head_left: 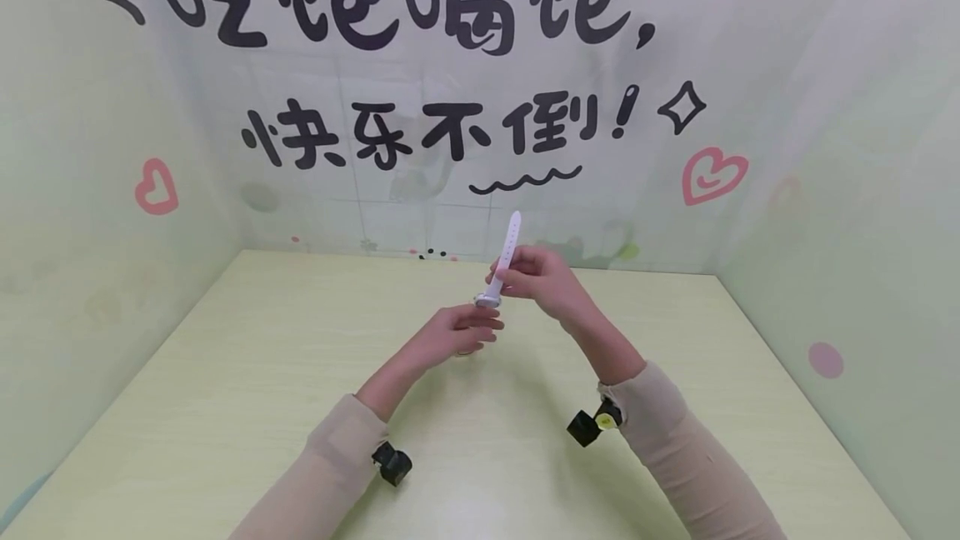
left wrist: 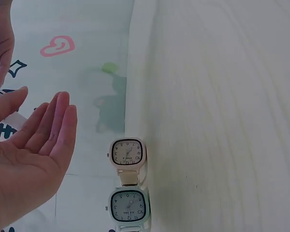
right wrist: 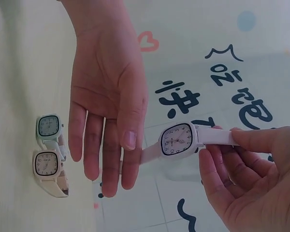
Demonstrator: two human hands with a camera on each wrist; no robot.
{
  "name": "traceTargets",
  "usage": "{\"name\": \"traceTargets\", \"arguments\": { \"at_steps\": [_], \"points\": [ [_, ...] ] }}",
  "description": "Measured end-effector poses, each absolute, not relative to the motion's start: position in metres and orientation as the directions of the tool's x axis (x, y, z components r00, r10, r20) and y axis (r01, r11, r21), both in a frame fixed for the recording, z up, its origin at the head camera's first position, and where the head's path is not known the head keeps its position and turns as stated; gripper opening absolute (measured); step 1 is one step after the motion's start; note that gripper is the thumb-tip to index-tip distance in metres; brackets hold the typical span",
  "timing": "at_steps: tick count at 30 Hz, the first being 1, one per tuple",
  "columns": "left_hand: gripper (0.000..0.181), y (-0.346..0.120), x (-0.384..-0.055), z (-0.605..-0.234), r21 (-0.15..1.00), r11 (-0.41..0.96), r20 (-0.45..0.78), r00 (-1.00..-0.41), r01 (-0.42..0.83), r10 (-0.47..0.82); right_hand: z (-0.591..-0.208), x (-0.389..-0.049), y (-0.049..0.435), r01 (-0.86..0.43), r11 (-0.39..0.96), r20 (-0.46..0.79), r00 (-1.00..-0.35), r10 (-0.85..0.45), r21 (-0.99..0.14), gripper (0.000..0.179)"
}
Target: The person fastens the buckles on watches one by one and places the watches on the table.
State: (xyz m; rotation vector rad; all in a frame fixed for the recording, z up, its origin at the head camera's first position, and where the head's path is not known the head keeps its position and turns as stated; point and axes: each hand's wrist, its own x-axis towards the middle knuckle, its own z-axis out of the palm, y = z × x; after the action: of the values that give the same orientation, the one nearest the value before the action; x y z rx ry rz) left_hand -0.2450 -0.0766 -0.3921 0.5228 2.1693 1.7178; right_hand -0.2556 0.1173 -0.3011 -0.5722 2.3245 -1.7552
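Observation:
A wristwatch with a pale lilac-white strap (head_left: 507,252) hangs in the air over the table, its squarish white dial (right wrist: 177,139) showing in the right wrist view. My right hand (head_left: 546,280) pinches one half of the strap between thumb and fingers, close to the case. Fingers nearly straight, my left hand (head_left: 454,335) is just below the case in the head view. The other half of the strap (right wrist: 152,152) runs behind the left fingers in the right wrist view, its end hidden.
Two more watches, one cream (left wrist: 128,152) and one mint green (left wrist: 129,210), stand side by side on the pale wooden table (head_left: 225,407). A printed curtain (head_left: 420,73) with lettering rises behind the table's back edge. Small black cameras (head_left: 393,465) sit at both wrists.

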Motion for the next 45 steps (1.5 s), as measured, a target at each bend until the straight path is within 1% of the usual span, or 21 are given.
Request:
{"name": "traceTargets", "arguments": {
  "at_steps": [6, 16, 20, 25, 29, 37, 45],
  "points": [
    [0.044, -0.078, -0.245, -0.39, 0.991, 0.131, -0.038, -0.886, 0.026, 0.462, -0.3, -0.253, 0.117, -0.206, 0.214, 0.102, -0.904, -0.416, -0.955, 0.022],
    [0.045, -0.082, -0.245, -0.391, 0.999, 0.049, -0.023, -0.87, 0.001, 0.493, -0.301, -0.252, 0.119, -0.212, 0.156, 0.129, -0.896, -0.425, -0.965, 0.021],
    [0.043, -0.083, -0.246, -0.393, 0.999, -0.026, -0.029, -0.881, -0.046, 0.473, -0.303, -0.252, 0.119, -0.214, 0.143, 0.137, -0.898, -0.419, -0.966, 0.02],
    [0.045, -0.082, -0.247, -0.39, 0.971, -0.178, -0.076, -0.915, -0.158, 0.397, -0.306, -0.255, 0.119, -0.211, 0.136, 0.139, -0.901, -0.411, -0.968, 0.021],
    [0.045, -0.081, -0.246, -0.385, 0.95, -0.242, -0.111, -0.94, -0.195, 0.323, -0.307, -0.255, 0.12, -0.206, 0.136, 0.135, -0.902, -0.409, -0.969, 0.025],
    [0.04, -0.081, -0.246, -0.382, 0.929, -0.332, -0.111, -0.978, -0.165, 0.176, -0.309, -0.254, 0.118, -0.178, 0.145, 0.11, -0.916, -0.387, -0.973, 0.026],
    [0.041, -0.081, -0.245, -0.377, 0.936, -0.32, -0.114, -0.987, -0.145, 0.113, -0.312, -0.252, 0.117, -0.156, 0.131, 0.096, -0.92, -0.381, -0.979, 0.025]
  ]
}}
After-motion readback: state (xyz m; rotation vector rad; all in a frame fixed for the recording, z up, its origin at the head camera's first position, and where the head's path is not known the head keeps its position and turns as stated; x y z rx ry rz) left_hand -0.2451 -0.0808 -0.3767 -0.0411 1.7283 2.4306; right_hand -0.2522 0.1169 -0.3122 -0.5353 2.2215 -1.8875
